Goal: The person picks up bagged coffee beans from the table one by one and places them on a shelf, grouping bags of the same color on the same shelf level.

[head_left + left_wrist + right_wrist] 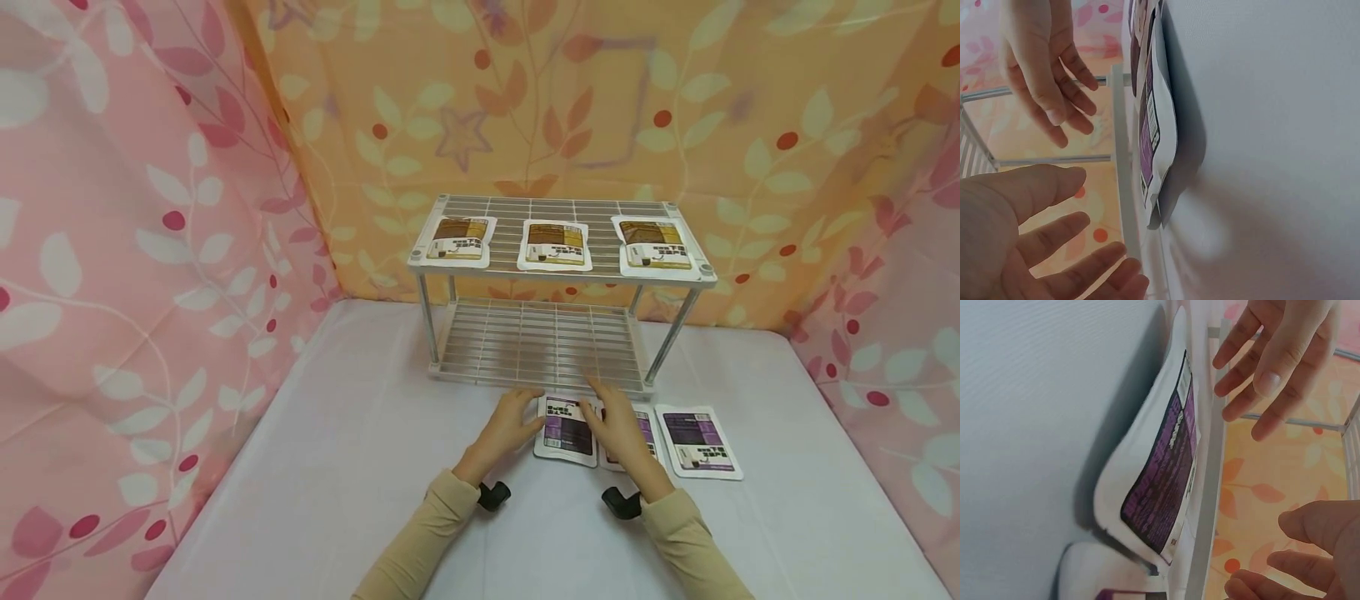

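Observation:
A white pouch with a purple and black label (pixel 567 437) lies flat on the white cloth, in front of the wire rack. My left hand (pixel 510 425) is at its left side, fingers spread and relaxed. Over its right side is my right hand (pixel 618 425), fingers also loosely extended. Both wrist views show a gap between the hands and the pouch, and nothing is held. A second purple-labelled pouch (pixel 648 429) lies partly hidden under the right hand and wrist. Farther right is a third purple-labelled pouch (pixel 699 442).
The two-tier metal rack (pixel 536 337) stands behind the pouches. Its top shelf carries a left brown-and-yellow pouch (pixel 459 240), a middle one (pixel 555 245) and a right one (pixel 655 246). Patterned cloth walls (pixel 172 250) enclose the table on the sides and back.

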Demonstrator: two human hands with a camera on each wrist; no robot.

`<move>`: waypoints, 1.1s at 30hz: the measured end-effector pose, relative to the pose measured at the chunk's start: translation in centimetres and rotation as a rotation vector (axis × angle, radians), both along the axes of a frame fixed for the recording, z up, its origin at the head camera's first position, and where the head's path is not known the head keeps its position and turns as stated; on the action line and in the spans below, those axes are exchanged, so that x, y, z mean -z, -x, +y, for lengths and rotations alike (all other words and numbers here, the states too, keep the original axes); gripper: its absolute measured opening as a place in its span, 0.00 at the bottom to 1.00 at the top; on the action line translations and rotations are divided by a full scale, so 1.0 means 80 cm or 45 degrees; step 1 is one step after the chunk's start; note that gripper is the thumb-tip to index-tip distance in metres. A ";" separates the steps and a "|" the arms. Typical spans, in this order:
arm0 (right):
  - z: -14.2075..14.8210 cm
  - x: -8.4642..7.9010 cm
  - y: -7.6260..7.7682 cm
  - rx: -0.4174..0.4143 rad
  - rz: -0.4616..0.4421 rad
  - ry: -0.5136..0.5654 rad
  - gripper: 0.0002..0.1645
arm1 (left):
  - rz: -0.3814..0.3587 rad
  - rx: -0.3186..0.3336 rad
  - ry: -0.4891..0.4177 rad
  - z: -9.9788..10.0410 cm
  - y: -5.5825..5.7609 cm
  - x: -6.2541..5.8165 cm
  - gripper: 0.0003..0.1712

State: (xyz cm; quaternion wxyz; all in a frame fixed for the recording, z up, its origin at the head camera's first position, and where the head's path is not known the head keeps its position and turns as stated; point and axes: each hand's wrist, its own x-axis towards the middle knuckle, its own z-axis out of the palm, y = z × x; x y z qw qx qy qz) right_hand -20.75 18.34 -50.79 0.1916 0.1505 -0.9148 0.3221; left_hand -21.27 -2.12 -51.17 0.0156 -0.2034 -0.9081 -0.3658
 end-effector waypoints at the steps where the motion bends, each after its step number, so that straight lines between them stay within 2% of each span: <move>1: 0.002 0.002 -0.001 0.003 -0.007 -0.009 0.28 | -0.011 0.005 0.013 0.001 -0.001 0.000 0.26; 5: 0.008 0.009 -0.006 -0.011 0.000 -0.040 0.27 | -0.056 0.020 0.042 0.003 -0.005 -0.001 0.27; 12: 0.015 0.016 -0.014 -0.038 -0.053 -0.072 0.25 | -0.086 0.037 0.071 0.007 -0.009 -0.002 0.28; 18: 0.015 0.024 -0.023 -0.023 -0.109 -0.136 0.27 | -0.118 0.020 0.068 0.009 -0.013 -0.001 0.28; 25: 0.009 0.020 -0.028 0.022 -0.153 -0.203 0.27 | -0.127 0.011 0.064 0.008 -0.015 -0.002 0.28; 33: 0.003 0.022 -0.033 0.055 -0.088 -0.359 0.25 | -0.117 0.010 0.139 0.008 -0.016 0.000 0.28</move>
